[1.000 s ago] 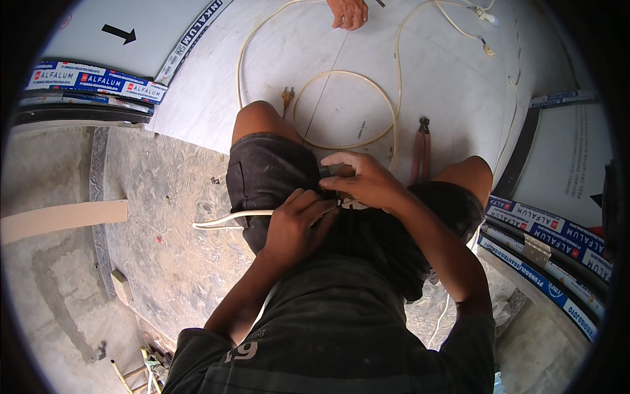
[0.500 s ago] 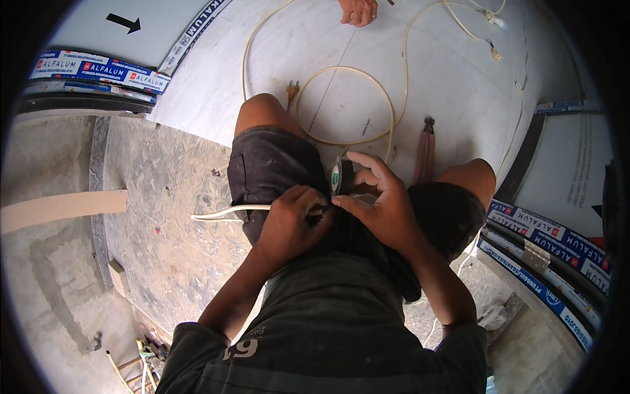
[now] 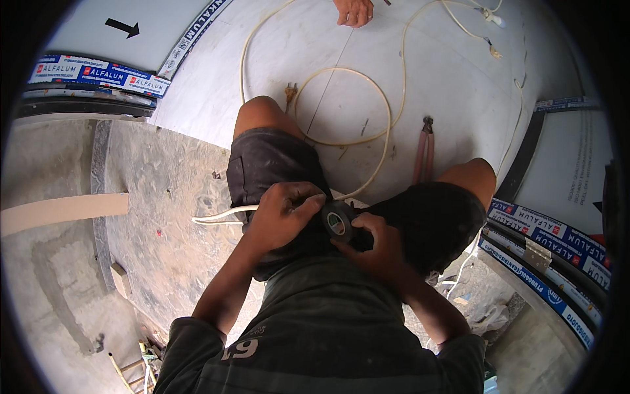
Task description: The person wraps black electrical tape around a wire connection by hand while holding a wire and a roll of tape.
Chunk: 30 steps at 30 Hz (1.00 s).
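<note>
Over my lap, my left hand (image 3: 283, 215) is closed, thumb pressed toward the index finger, with a cream electrical cable (image 3: 226, 213) running out of its left side in a loop. The cable inside the fingers is hidden. My right hand (image 3: 380, 246) grips a roll of black electrical tape (image 3: 336, 223) by its edge, its flat side with a pale core facing up. The roll is right beside my left fingertips. Whether a strip of tape joins the two hands is too dark to tell against the black shorts.
Past my knees, a coiled cream cable (image 3: 389, 111) lies on pale tiles with a plug (image 3: 291, 93). Pincers with reddish handles (image 3: 424, 154) lie near my right knee. Another person's hand (image 3: 354, 12) rests at the far edge. Wrapped frames (image 3: 98, 75) stand at left, more (image 3: 545, 243) at right.
My right hand has moved down toward my body, and the tape roll has turned its flat side upward. My left hand has shifted slightly up, thumb now extended toward the roll.
</note>
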Motion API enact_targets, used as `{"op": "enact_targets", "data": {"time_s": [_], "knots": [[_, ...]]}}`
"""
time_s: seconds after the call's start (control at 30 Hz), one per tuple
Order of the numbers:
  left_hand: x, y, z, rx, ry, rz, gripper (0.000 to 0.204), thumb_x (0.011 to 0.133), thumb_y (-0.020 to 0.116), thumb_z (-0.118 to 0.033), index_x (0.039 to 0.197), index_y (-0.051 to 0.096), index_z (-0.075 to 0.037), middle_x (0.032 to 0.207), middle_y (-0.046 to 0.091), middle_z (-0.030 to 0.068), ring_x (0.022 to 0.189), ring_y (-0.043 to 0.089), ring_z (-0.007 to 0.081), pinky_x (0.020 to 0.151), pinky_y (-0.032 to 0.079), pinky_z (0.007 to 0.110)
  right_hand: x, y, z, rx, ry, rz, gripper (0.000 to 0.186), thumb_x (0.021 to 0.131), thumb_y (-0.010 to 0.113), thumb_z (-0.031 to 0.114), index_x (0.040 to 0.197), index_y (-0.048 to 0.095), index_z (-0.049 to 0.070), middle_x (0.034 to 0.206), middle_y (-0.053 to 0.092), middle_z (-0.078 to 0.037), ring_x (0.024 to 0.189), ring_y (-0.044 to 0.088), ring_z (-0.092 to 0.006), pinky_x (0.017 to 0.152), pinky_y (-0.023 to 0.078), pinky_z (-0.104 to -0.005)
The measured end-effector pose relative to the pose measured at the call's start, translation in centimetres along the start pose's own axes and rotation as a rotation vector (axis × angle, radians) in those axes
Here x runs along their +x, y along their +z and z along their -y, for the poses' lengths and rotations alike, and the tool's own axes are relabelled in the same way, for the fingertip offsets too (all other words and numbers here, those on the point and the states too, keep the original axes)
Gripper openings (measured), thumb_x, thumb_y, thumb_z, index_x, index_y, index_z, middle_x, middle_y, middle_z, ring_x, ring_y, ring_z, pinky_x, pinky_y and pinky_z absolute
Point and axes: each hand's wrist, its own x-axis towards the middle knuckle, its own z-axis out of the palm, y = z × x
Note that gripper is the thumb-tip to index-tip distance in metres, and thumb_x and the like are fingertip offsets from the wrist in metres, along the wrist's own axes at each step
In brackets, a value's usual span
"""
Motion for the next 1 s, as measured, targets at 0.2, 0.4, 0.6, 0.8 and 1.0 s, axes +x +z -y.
{"op": "enact_targets", "data": {"time_s": [0.2,0.4,0.6,0.8,1.0], "knots": [[0.0,-0.4,-1.6,0.119,-0.1,0.095,0.017,0.096,0.075,-0.012,0.097,0.079,0.004,0.084,0.074,0.0055,0.082,0.065,0.0071,0.074,0.053,0.028,1.5,-1.7,0.8,-0.384,-0.621,0.169,0.032,0.084,0.083,0.024,0.114,0.074,0.019,0.101,0.072,-0.008,0.093,0.074,-0.0264,0.079,0.061,-0.0422],[-0.3,-0.7,-1.1,0.074,-0.049,0.071,0.017,0.09,0.081,-0.015,0.098,0.08,0.0,0.083,0.076,0.0092,0.072,0.069,0.013,0.07,0.054,0.03,5.4,-1.8,1.3,-0.289,-0.538,-0.08,0.026,0.088,0.077,0.017,0.113,0.074,0.011,0.102,0.072,-0.008,0.095,0.073,-0.0289,0.09,0.058,-0.0459],[-0.7,-0.5,-1.0,0.147,0.039,0.112,0.016,0.084,0.083,-0.009,0.096,0.08,0.0,0.09,0.077,0.0104,0.077,0.074,0.0202,0.073,0.057,0.033,6.9,-2.5,0.9,0.004,-0.214,0.347,0.012,0.09,0.073,0.01,0.1,0.071,0.003,0.102,0.074,-0.015,0.1,0.073,-0.0352,0.089,0.056,-0.0462],[-1.1,0.6,-0.3,0.51,0.451,0.01,0.019,0.079,0.086,-0.007,0.097,0.079,-0.004,0.083,0.07,0.0084,0.074,0.069,0.0249,0.068,0.057,0.036,7.2,-3.4,1.2,0.017,-0.053,0.447,0.015,0.095,0.071,0.014,0.095,0.071,-0.001,0.089,0.076,-0.017,0.084,0.075,-0.0357,0.077,0.057,-0.0413],[-2.0,2.1,0.9,0.625,0.604,-0.046,0.022,0.079,0.087,-0.01,0.099,0.078,-0.011,0.084,0.07,0.0039,0.073,0.068,0.0233,0.063,0.058,0.037,9.1,-2.9,0.8,0.054,0.586,0.642,0.044,0.102,0.067,0.04,0.096,0.076,-0.004,0.08,0.075,-0.018,0.074,0.075,-0.0254,0.072,0.056,-0.0396]]}}
